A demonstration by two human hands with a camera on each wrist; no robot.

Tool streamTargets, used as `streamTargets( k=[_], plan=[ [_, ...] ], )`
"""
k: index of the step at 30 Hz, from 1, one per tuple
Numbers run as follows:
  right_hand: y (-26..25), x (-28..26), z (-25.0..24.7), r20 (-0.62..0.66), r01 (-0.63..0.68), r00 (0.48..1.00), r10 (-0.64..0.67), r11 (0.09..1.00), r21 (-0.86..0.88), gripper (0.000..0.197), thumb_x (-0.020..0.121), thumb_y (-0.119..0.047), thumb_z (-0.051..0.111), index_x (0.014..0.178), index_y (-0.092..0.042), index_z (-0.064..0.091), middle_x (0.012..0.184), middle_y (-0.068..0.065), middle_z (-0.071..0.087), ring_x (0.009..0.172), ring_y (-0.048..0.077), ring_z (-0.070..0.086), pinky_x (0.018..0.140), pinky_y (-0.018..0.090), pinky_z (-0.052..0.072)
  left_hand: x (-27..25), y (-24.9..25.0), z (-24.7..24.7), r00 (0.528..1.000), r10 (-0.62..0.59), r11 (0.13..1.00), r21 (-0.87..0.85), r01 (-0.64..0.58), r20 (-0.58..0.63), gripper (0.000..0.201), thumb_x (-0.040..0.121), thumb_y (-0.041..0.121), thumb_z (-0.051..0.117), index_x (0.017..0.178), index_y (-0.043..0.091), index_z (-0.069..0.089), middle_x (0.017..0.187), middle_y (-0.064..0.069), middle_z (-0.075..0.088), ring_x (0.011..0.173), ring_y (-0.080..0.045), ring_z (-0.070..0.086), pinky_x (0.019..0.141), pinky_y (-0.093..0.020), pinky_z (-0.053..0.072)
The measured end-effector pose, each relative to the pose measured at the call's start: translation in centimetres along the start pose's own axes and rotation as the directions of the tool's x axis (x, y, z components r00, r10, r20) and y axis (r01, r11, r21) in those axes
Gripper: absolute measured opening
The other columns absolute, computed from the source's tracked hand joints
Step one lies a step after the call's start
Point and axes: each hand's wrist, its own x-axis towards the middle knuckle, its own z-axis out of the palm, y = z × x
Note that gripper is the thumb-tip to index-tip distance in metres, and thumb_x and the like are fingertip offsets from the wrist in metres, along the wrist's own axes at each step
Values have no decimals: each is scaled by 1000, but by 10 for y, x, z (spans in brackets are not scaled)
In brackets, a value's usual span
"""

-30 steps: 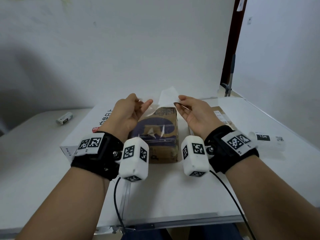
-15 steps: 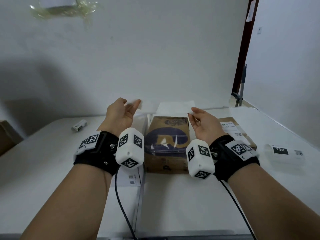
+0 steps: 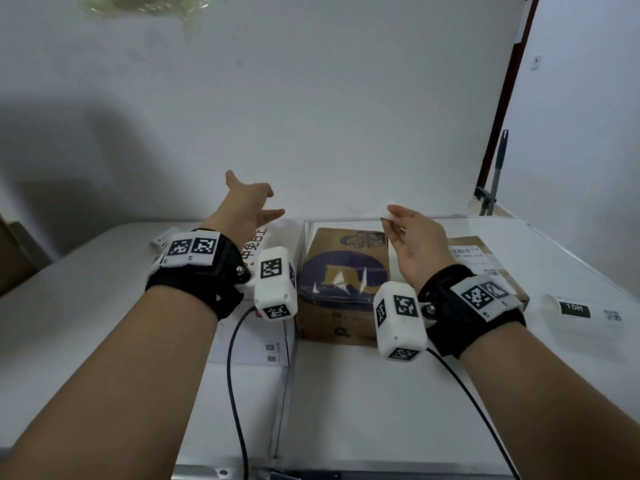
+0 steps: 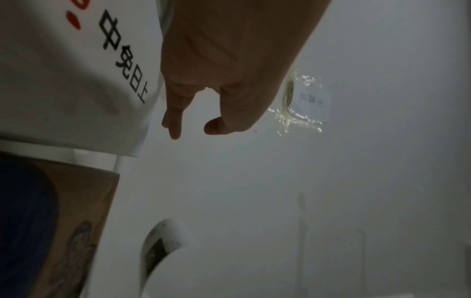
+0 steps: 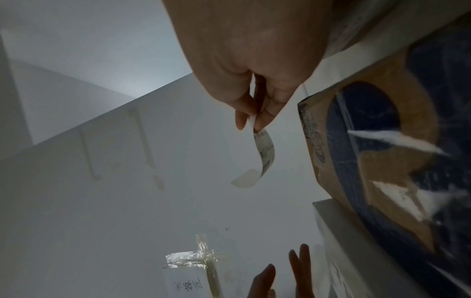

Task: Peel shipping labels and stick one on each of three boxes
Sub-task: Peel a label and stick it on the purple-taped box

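My right hand [image 3: 389,216] pinches one end of a white shipping label [image 5: 265,153] between thumb and fingers; the label curls free above the far end of the brown box with dark blue print [image 3: 343,271]. In the head view the label [image 3: 346,218] shows edge-on. My left hand [image 3: 263,202] is stretched forward with straight fingers and holds nothing, above the white box with black characters [image 3: 273,237]. A second brown box [image 3: 485,258] that bears a printed label lies to the right, partly behind my right wrist.
A label roll [image 3: 581,308] lies on the white table [image 3: 381,410] at the right, a smaller roll [image 3: 162,239] at the far left. The wall stands close behind the boxes, with a taped note [image 5: 188,282] on it. Cables hang from both wrists.
My left hand has let go of the paper and reached forward with fingers spread. The right hand keeps its pinch on the label. The head view has tilted upward.
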Motion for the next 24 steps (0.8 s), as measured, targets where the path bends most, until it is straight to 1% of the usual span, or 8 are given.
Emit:
streamTargets(
  k=[2, 4, 6, 9, 12, 15, 19, 24],
  plan=[
    [-2, -1, -1, 13, 18, 1000, -17, 1000, -20, 24, 93, 10, 45, 83, -3, 63, 91, 9, 58, 80, 14, 60, 86, 25, 55, 1, -3, 3, 999, 24, 998, 58, -23, -20, 85, 90, 0, 43, 151, 33, -5, 150, -14, 27, 87, -28, 71, 88, -37, 56],
    [-5, -3, -2, 26, 24, 999, -23, 999, -32, 25, 94, 10, 45, 81, -3, 63, 89, 9, 58, 79, 14, 60, 86, 25, 55, 1, -4, 5, 998, 46, 994, 102, -42, -42, 63, 89, 2, 43, 144, 28, 27, 138, -9, 41, 103, -28, 68, 94, -41, 53],
    [-8, -4, -4, 40, 31, 999, -29, 998, -49, 25, 93, 10, 46, 81, -3, 63, 88, 8, 58, 78, 14, 60, 87, 25, 55, -1, -6, 11, 976, 216, 943, 261, -204, -17, 44, 88, 4, 44, 128, 22, 49, 126, -5, 50, 106, -25, 65, 96, -41, 52],
    [-10, -5, -7, 60, 49, 997, -43, 994, -95, 26, 93, 9, 46, 80, -5, 63, 87, 7, 59, 76, 13, 61, 85, 24, 56, -26, -5, 31, 810, 533, 657, 483, -578, 244, 35, 87, 6, 54, 117, 20, 64, 117, 3, 64, 102, -14, 64, 84, -16, 50],
    [-12, -8, -10, 77, 76, 995, -67, 991, -115, 25, 93, 9, 47, 80, -5, 63, 88, 8, 60, 76, 14, 61, 82, 22, 56, -50, -8, 55, 601, 506, 380, 466, -799, 618, 29, 87, 17, 66, 115, 20, 64, 114, 7, 66, 107, -7, 58, 90, -16, 44],
    [-18, -12, -16, 93, 111, 991, -98, 985, -135, 24, 93, 8, 47, 82, -6, 63, 87, 8, 61, 79, 15, 61, 82, 22, 56, -49, -17, 70, 463, 416, 108, 463, -880, 783, 34, 83, 28, 70, 115, 20, 62, 115, 4, 62, 107, -12, 51, 88, -20, 36],
    [-28, -17, -23, 129, 131, 985, -115, 984, -123, 23, 93, 7, 48, 83, -5, 64, 87, 8, 61, 80, 15, 62, 80, 22, 56, -49, -26, 79, 422, 462, 19, 467, -884, 780, 20, 86, 30, 66, 98, 14, 66, 98, -2, 66, 92, -19, 58, 83, -32, 46],
    [-36, -20, -24, 196, 148, 972, -127, 985, -94, 17, 96, 2, 47, 96, -5, 63, 91, 8, 62, 84, 16, 64, 80, 21, 55, -53, -29, 78, 503, 533, 126, 524, -842, 680, 5, 85, 18, 64, 89, 15, 65, 85, 4, 65, 78, -15, 61, 77, -37, 52]
  ],
)
